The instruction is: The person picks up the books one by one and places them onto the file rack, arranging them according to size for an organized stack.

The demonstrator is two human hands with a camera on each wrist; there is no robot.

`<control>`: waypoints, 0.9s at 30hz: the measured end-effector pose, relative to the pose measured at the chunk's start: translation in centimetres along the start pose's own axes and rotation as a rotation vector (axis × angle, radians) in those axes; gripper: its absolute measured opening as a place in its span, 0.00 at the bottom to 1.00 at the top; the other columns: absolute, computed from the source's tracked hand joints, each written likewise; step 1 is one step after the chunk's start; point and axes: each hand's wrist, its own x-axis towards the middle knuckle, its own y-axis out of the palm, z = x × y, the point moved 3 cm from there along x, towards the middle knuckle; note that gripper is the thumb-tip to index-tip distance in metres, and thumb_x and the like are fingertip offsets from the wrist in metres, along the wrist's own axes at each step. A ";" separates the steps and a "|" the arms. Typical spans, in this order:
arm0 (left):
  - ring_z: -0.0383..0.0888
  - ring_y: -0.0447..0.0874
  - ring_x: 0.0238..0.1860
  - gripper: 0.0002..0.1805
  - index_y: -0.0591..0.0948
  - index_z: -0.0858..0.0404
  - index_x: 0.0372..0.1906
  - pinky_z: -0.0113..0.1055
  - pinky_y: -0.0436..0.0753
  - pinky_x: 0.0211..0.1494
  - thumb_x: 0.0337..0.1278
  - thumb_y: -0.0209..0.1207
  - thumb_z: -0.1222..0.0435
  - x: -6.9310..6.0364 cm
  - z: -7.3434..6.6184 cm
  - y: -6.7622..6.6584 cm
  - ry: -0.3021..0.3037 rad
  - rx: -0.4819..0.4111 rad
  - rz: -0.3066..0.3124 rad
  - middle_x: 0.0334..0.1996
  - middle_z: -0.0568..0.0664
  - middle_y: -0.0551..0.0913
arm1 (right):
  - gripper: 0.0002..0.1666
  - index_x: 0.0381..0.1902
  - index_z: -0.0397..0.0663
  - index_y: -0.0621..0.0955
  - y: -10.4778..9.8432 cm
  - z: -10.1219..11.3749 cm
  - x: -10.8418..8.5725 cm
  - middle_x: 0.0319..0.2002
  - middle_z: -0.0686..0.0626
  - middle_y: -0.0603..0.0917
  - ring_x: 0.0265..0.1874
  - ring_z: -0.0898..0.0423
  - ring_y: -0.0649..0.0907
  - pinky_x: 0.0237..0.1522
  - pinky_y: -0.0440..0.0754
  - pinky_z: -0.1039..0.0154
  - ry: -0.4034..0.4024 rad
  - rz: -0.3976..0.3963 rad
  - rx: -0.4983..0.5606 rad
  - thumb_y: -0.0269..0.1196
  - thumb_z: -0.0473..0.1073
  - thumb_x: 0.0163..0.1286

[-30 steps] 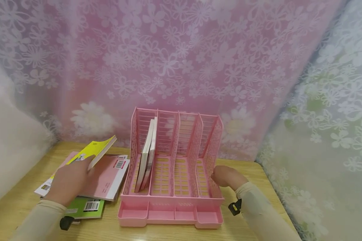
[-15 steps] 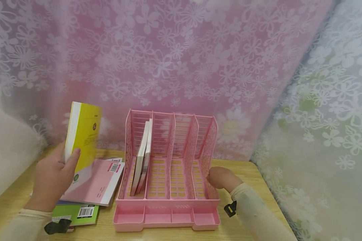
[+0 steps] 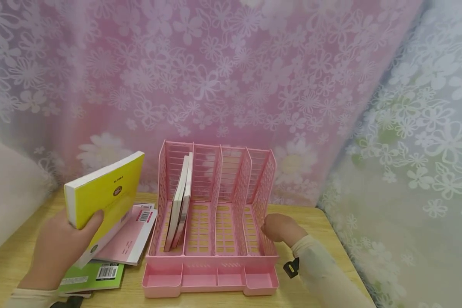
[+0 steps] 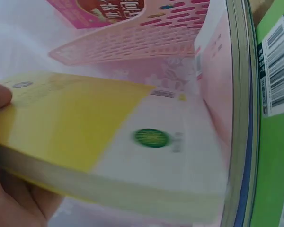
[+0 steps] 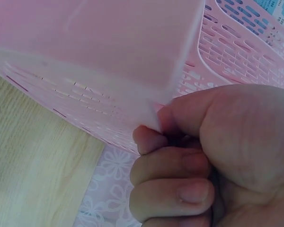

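Note:
My left hand grips a thick yellow and white book by one end, thumb on its cover, raised above a pile at the left. That pile has a pink book over a green one with a barcode. In the left wrist view the yellow book is blurred. A pink desk file rack stands in the middle, with two books leaning in its leftmost slot. My right hand pinches the front edge of the rack's right side wall, between thumb and forefinger.
Shallow trays run along the rack's front. Behind the wooden table hangs a pink flowered curtain, and a pale one borders the right side.
The left hand has lifted the yellow book off the pile and turned it, upright half a second ago and now tilted with its top end toward the rack. The right hand keeps its hold.

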 end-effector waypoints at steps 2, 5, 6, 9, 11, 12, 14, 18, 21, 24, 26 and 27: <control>0.55 0.83 0.26 0.23 0.81 0.72 0.47 0.39 0.69 0.21 0.64 0.67 0.53 -0.5 -0.2 -0.5 0.015 0.001 0.043 0.34 0.69 0.87 | 0.14 0.30 0.42 0.81 -0.2 0.2 -0.1 0.31 0.45 0.82 0.30 0.51 0.79 0.42 0.82 0.46 0.008 0.002 -0.015 0.58 0.42 0.76; 0.55 0.84 0.27 0.26 0.82 0.71 0.49 0.40 0.71 0.22 0.65 0.67 0.51 -0.8 -0.8 -1.2 0.007 0.021 0.111 0.36 0.69 0.88 | 0.14 0.30 0.42 0.80 -0.5 0.5 -0.1 0.30 0.46 0.82 0.30 0.51 0.80 0.43 0.83 0.46 0.003 0.014 -0.029 0.58 0.42 0.76; 0.53 0.83 0.25 0.26 0.82 0.72 0.48 0.40 0.70 0.21 0.65 0.66 0.50 -0.9 -1.0 -1.4 -0.002 0.030 0.140 0.36 0.68 0.88 | 0.14 0.29 0.43 0.80 -0.6 0.4 -0.1 0.29 0.46 0.82 0.29 0.52 0.80 0.41 0.83 0.48 0.004 0.022 -0.019 0.58 0.43 0.77; 0.46 0.75 0.21 0.27 0.84 0.72 0.46 0.39 0.67 0.19 0.64 0.67 0.49 -0.7 -1.6 -2.0 0.007 0.077 0.210 0.30 0.63 0.88 | 0.17 0.25 0.44 0.79 -0.6 -0.1 -0.2 0.23 0.48 0.80 0.21 0.55 0.79 0.30 0.81 0.56 0.019 0.059 0.079 0.58 0.41 0.76; 0.44 0.70 0.19 0.27 0.83 0.70 0.49 0.38 0.64 0.19 0.62 0.68 0.49 -0.6 -2.1 -2.3 0.032 0.100 0.231 0.24 0.56 0.85 | 0.18 0.22 0.43 0.79 -0.6 -0.7 -0.3 0.20 0.49 0.79 0.17 0.56 0.77 0.24 0.78 0.61 0.048 0.080 0.187 0.58 0.39 0.75; 0.44 0.68 0.18 0.28 0.83 0.69 0.51 0.37 0.64 0.18 0.61 0.69 0.49 -0.7 -2.4 -2.3 0.051 0.104 0.234 0.22 0.53 0.84 | 0.18 0.22 0.43 0.79 -0.6 -1.1 -0.3 0.19 0.49 0.79 0.15 0.57 0.77 0.22 0.76 0.63 0.070 0.085 0.245 0.58 0.39 0.74; 0.43 0.67 0.18 0.29 0.82 0.66 0.55 0.36 0.63 0.18 0.60 0.70 0.48 -0.7 -3.0 -2.5 0.093 0.111 0.218 0.23 0.50 0.84 | 0.16 0.22 0.41 0.79 -0.6 -1.6 -0.4 0.18 0.48 0.80 0.15 0.57 0.78 0.21 0.77 0.64 0.101 0.080 0.337 0.59 0.38 0.72; 0.42 0.69 0.18 0.30 0.81 0.65 0.56 0.35 0.65 0.18 0.60 0.70 0.47 -0.9 -3.7 -2.5 0.114 0.097 0.190 0.27 0.55 0.87 | 0.10 0.26 0.42 0.80 -1.2 -1.8 -0.3 0.20 0.48 0.82 0.17 0.56 0.80 0.22 0.78 0.63 0.107 0.004 0.406 0.64 0.38 0.69; 0.44 0.71 0.19 0.30 0.83 0.69 0.51 0.36 0.66 0.19 0.61 0.69 0.46 -0.9 -3.6 -2.6 0.082 0.108 0.171 0.28 0.59 0.88 | 0.07 0.29 0.44 0.80 -1.7 -1.2 -0.3 0.21 0.49 0.82 0.19 0.56 0.80 0.22 0.77 0.63 0.068 -0.063 0.387 0.65 0.36 0.68; 0.45 0.69 0.18 0.30 0.83 0.71 0.40 0.37 0.64 0.19 0.61 0.68 0.44 -0.8 -3.3 -2.7 0.034 0.135 0.175 0.20 0.55 0.82 | 0.05 0.29 0.46 0.81 -2.0 -0.7 -0.5 0.23 0.51 0.82 0.21 0.56 0.79 0.25 0.78 0.61 0.017 -0.127 0.302 0.67 0.35 0.66; 0.45 0.67 0.17 0.29 0.83 0.71 0.36 0.38 0.62 0.19 0.62 0.67 0.44 -0.7 -3.2 -2.7 0.022 0.145 0.185 0.18 0.52 0.79 | 0.05 0.29 0.47 0.83 -2.1 -0.5 -0.7 0.25 0.52 0.83 0.24 0.56 0.80 0.29 0.80 0.58 -0.019 -0.159 0.229 0.68 0.36 0.65; 0.45 0.65 0.17 0.28 0.82 0.70 0.35 0.38 0.61 0.18 0.63 0.67 0.45 -0.7 -3.2 -2.7 0.023 0.145 0.187 0.17 0.51 0.78 | 0.05 0.29 0.47 0.83 -2.1 -0.5 -0.8 0.26 0.52 0.84 0.25 0.55 0.80 0.31 0.81 0.57 -0.036 -0.173 0.196 0.68 0.36 0.64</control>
